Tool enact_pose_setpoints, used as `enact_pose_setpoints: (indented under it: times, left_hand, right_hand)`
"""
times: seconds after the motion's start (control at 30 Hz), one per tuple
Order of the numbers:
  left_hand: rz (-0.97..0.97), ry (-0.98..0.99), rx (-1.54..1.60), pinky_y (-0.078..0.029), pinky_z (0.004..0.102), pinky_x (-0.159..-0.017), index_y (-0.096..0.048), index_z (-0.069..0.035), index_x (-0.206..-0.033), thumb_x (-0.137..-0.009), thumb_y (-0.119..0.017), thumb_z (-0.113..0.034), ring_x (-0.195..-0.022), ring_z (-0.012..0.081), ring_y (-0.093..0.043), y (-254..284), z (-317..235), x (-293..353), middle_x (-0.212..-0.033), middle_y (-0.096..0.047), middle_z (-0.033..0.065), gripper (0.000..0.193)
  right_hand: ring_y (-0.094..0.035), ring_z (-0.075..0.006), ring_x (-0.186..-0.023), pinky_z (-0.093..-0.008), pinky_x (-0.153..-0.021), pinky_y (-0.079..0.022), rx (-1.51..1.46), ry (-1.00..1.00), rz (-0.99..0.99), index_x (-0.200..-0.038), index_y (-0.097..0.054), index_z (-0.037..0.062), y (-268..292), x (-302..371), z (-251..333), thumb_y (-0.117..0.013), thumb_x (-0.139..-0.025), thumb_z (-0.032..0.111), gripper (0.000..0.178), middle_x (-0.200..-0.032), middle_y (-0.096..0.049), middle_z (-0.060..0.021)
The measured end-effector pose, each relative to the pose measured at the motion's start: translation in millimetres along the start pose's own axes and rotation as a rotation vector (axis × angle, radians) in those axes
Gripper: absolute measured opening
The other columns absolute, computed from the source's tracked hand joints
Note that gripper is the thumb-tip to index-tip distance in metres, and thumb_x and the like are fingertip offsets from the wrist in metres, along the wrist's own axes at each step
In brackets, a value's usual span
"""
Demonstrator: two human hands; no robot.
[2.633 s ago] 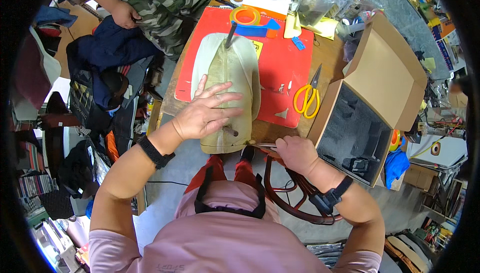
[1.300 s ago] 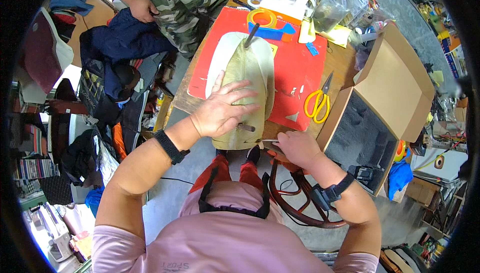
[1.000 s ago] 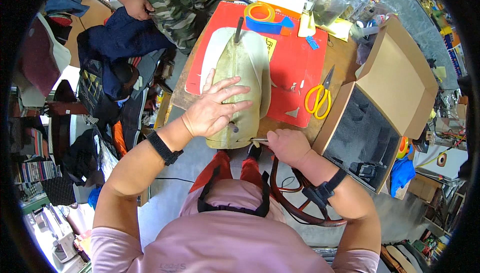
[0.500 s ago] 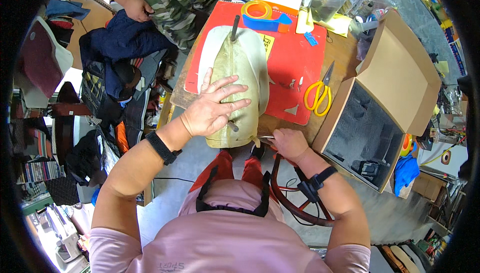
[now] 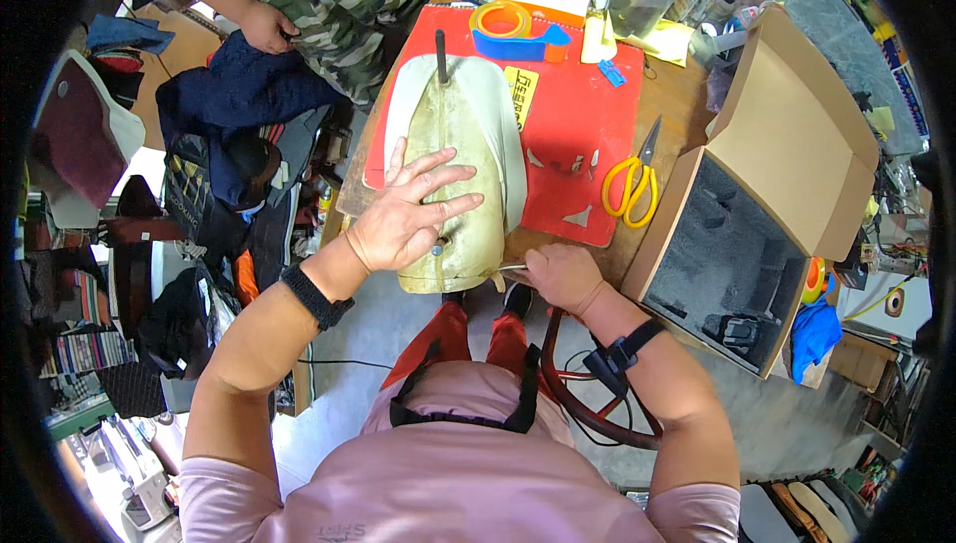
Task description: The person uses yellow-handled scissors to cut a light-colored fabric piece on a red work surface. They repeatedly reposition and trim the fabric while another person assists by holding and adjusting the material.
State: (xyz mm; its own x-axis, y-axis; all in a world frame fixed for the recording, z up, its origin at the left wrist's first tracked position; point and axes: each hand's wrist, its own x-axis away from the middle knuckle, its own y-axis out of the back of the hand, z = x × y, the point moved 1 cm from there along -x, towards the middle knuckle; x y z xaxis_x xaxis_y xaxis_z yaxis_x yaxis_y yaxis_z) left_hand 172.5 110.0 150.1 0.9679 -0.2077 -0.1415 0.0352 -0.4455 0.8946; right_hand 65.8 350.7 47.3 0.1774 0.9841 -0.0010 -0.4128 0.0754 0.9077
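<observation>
A pale yellow, rounded form (image 5: 448, 175) with white flaps along its sides stands over the near edge of the table. From its far end rises a dark rod (image 5: 441, 57), and a small bolt head (image 5: 437, 248) shows near its close end. My left hand (image 5: 406, 210) lies on the form with fingers spread. My right hand (image 5: 566, 276) is closed around a thin metal tool (image 5: 512, 267), whose tip meets the form's lower right edge. Fingers hide most of that tool, so I cannot tell its kind.
A red board (image 5: 588, 165) lies under the form. Yellow-handled scissors (image 5: 631, 185), a blue tape dispenser (image 5: 523, 43) and an open cardboard box (image 5: 687, 175) with grey foam are on the table. Another person's hand (image 5: 269, 27) is at the far left. A dark red wheel rim (image 5: 573, 399) stands below.
The form has shifted a little left and its rod now leans less to the right. My left hand moved along with it. My right hand has drawn slightly left, still holding the tool.
</observation>
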Motion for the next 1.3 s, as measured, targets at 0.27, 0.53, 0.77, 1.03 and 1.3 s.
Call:
enact_pose_setpoints:
  times: [0.27, 0.53, 0.77, 1.03, 1.3]
  left_hand:
    - [0.007, 0.012, -0.012, -0.002, 0.0593, -0.109, -0.06, -0.019, -0.123, -0.074, -0.04, -0.015, -0.131, 0.0346, -0.035, 1.6, -0.3, -1.2, -0.133, -0.048, 0.0086, 0.053]
    - [0.008, -0.007, -0.034, -0.002, 0.0574, -0.11, -0.06, -0.018, -0.123, -0.075, -0.04, -0.015, -0.131, 0.0345, -0.035, -0.5, -1.3, -2.8, -0.134, -0.048, 0.0084, 0.052]
    - [0.004, -0.012, 0.005, -0.008, 0.0559, -0.11, -0.059, -0.017, -0.124, -0.08, -0.041, -0.021, -0.131, 0.0356, -0.034, -2.3, -1.8, -4.6, -0.135, -0.047, 0.0099, 0.048]
    - [0.053, 0.031, 0.002, -0.013, 0.0597, -0.108, -0.055, -0.016, -0.128, -0.079, -0.047, -0.024, -0.133, 0.0407, -0.029, 4.7, -4.2, -2.5, -0.138, -0.043, 0.0131, 0.05]
    - [0.06, -0.053, -0.067, -0.012, 0.0591, -0.11, -0.063, -0.007, -0.114, -0.086, -0.059, -0.028, -0.135, 0.0344, -0.03, 17.8, -14.8, -1.9, -0.132, -0.048, 0.0109, 0.036]
  right_hand:
    - [-0.062, -0.0317, -0.067, -0.0438, -0.057, -0.05, -0.07, -0.017, -0.081, -0.084, -0.053, 0.0089, -28.4, 0.9, -13.1, -0.058, -0.081, 0.03, 0.021, -0.071, -0.059, -0.0128]
    - [-0.061, -0.0335, -0.065, -0.0446, -0.056, -0.05, -0.121, -0.064, -0.132, -0.082, -0.052, 0.0084, -42.9, 8.1, -16.0, -0.059, -0.081, 0.029, 0.022, -0.071, -0.06, -0.0135]
    - [-0.059, -0.0342, -0.067, -0.0445, -0.056, -0.048, -0.15, -0.085, -0.212, -0.08, -0.05, 0.0081, -52.0, 12.9, -22.5, -0.06, -0.082, 0.028, 0.023, -0.072, -0.057, -0.0128]
    - [-0.061, -0.0351, -0.072, -0.0459, -0.06, -0.049, -0.139, -0.208, -0.088, -0.082, -0.051, 0.0067, -45.7, 26.4, -21.2, -0.055, -0.087, 0.032, 0.026, -0.076, -0.06, -0.0145]
    - [-0.062, -0.0352, -0.072, -0.0474, -0.06, -0.048, -0.132, -0.302, -0.092, -0.083, -0.054, 0.0071, -14.2, 28.9, 5.6, -0.052, -0.089, 0.035, 0.029, -0.076, -0.062, -0.014]
